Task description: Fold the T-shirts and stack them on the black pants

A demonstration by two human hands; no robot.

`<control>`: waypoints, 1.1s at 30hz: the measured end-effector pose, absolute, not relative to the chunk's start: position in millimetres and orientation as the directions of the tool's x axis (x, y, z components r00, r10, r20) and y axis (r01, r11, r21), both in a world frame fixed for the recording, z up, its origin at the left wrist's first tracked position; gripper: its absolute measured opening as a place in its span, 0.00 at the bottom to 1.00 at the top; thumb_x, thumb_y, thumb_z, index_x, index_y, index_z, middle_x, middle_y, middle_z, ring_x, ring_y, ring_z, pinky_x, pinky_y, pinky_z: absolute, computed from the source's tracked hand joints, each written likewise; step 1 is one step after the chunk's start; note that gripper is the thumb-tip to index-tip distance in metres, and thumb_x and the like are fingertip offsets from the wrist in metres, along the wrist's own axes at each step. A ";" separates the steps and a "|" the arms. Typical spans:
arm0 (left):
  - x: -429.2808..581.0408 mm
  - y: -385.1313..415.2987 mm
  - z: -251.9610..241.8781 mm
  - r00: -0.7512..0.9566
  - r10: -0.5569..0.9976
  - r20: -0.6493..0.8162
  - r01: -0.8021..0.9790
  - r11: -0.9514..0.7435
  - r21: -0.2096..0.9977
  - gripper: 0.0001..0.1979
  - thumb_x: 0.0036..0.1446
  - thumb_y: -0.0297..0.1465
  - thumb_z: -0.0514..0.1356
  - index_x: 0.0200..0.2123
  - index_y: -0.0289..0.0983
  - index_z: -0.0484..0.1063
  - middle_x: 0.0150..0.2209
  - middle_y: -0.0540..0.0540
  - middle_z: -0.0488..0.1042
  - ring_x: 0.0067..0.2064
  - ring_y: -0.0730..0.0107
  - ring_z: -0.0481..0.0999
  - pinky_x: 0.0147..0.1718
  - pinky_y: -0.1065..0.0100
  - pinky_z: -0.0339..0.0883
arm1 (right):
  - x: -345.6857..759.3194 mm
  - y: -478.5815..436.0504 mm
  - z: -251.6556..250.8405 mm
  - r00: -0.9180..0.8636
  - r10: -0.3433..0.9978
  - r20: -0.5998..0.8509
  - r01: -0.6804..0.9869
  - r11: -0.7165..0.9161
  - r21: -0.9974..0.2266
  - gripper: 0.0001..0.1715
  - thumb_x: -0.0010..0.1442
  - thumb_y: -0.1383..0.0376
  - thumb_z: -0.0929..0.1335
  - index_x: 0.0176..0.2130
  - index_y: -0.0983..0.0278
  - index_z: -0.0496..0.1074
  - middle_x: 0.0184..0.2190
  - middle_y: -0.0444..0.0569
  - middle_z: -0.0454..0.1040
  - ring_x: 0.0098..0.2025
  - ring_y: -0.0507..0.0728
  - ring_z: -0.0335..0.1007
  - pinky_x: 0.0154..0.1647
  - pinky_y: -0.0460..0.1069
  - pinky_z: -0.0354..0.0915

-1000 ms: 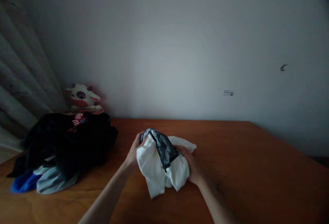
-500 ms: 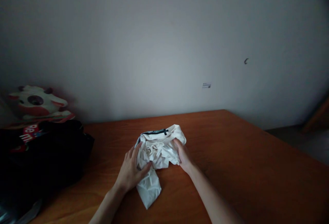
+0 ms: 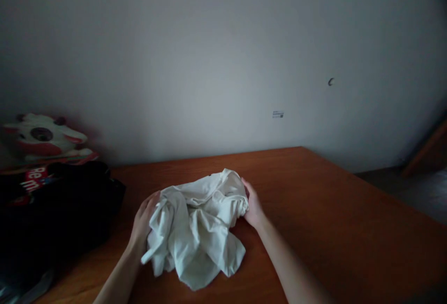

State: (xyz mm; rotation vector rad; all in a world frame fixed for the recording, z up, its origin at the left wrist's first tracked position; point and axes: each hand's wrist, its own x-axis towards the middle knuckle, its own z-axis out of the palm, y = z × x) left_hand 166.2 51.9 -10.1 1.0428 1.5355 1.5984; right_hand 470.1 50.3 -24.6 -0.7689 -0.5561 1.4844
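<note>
White cloth [image 3: 200, 236] hangs in loose folds between two bare hands, out over the near middle of the table. From where I stand, the left hand [image 3: 141, 222] grips the cloth's left end, the back of the hand turned outward and the fingertips at the upper edge; its thumb is hidden. On the other side, the right hand [image 3: 254, 206] holds the gathered right end, one finger showing along the outer edge and the rest tucked out of sight behind the fabric. How tightly either one squeezes, I can't tell. The hands are well apart, with the whole width of the cloth between them, and its lower folds droop toward the wood, pointed at the bottom.

Around them lies the reddish-brown table [image 3: 303, 229], its far edge near the pale wall [image 3: 181, 71]. Off to the left sits a heap of black clothing [image 3: 80, 206] with a red lettered print [image 3: 35, 179] on it, and just behind the heap is a cow toy [image 3: 45, 135] with a dark patch around one eye. On the wall I see a small printed label [image 3: 278, 114] and, higher to the right, a little curved mark [image 3: 331, 82]. Something brown [image 3: 428, 150] slants at the far right.
</note>
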 end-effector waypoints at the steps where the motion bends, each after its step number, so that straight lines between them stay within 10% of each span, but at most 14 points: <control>1: 168.9 52.6 -10.9 -0.466 0.880 0.097 0.084 -0.065 0.994 0.32 0.38 0.53 0.68 0.43 0.38 0.75 0.42 0.44 0.78 0.46 0.51 0.77 0.48 0.54 0.71 | 469.4 53.0 -27.4 0.101 0.987 -0.123 -0.625 -0.033 -0.780 0.28 0.52 0.45 0.73 0.42 0.63 0.76 0.41 0.53 0.82 0.47 0.64 0.78 0.47 0.54 0.73; 6: 180.0 45.1 -14.7 -0.260 0.839 0.478 0.543 -0.282 0.791 0.26 0.52 0.52 0.62 0.47 0.41 0.72 0.49 0.41 0.75 0.51 0.52 0.74 0.52 0.53 0.68 | 469.1 55.0 -45.8 0.362 0.913 0.190 0.002 0.203 -0.979 0.39 0.47 0.47 0.76 0.52 0.62 0.71 0.51 0.55 0.77 0.53 0.65 0.73 0.56 0.57 0.67; 12: 187.7 42.0 -33.0 0.074 0.835 0.545 0.889 -0.303 0.344 0.32 0.56 0.49 0.59 0.60 0.40 0.67 0.63 0.34 0.65 0.62 0.40 0.65 0.56 0.40 0.63 | 473.6 45.7 -55.7 0.144 0.844 0.516 0.694 0.286 -0.661 0.42 0.42 0.55 0.80 0.54 0.62 0.71 0.54 0.59 0.72 0.58 0.70 0.68 0.59 0.63 0.63; 19: 170.9 53.2 -35.1 -0.100 0.901 0.421 0.727 -0.223 0.650 0.28 0.51 0.43 0.60 0.54 0.37 0.72 0.51 0.36 0.78 0.53 0.47 0.76 0.55 0.50 0.67 | 476.2 53.1 -53.1 0.217 0.915 0.340 0.456 0.213 -0.864 0.20 0.56 0.53 0.72 0.43 0.63 0.77 0.39 0.54 0.82 0.40 0.64 0.78 0.42 0.55 0.70; 27: 175.1 45.8 -8.4 -0.434 0.900 0.045 -0.031 -0.065 0.997 0.32 0.40 0.50 0.70 0.47 0.38 0.77 0.35 0.49 0.78 0.31 0.68 0.75 0.28 0.70 0.66 | 497.7 76.7 -58.8 0.675 0.731 0.103 -0.115 0.242 -0.963 0.28 0.56 0.45 0.63 0.37 0.65 0.77 0.32 0.53 0.81 0.36 0.63 0.78 0.32 0.52 0.71; 33: 157.7 49.8 -12.7 -0.551 0.792 0.262 0.323 -0.087 0.942 0.29 0.51 0.50 0.61 0.50 0.38 0.75 0.43 0.43 0.78 0.42 0.57 0.77 0.42 0.58 0.71 | 513.3 71.0 -56.0 0.771 0.551 0.321 0.174 0.302 -0.937 0.23 0.54 0.56 0.68 0.47 0.65 0.73 0.47 0.58 0.77 0.54 0.66 0.71 0.51 0.58 0.69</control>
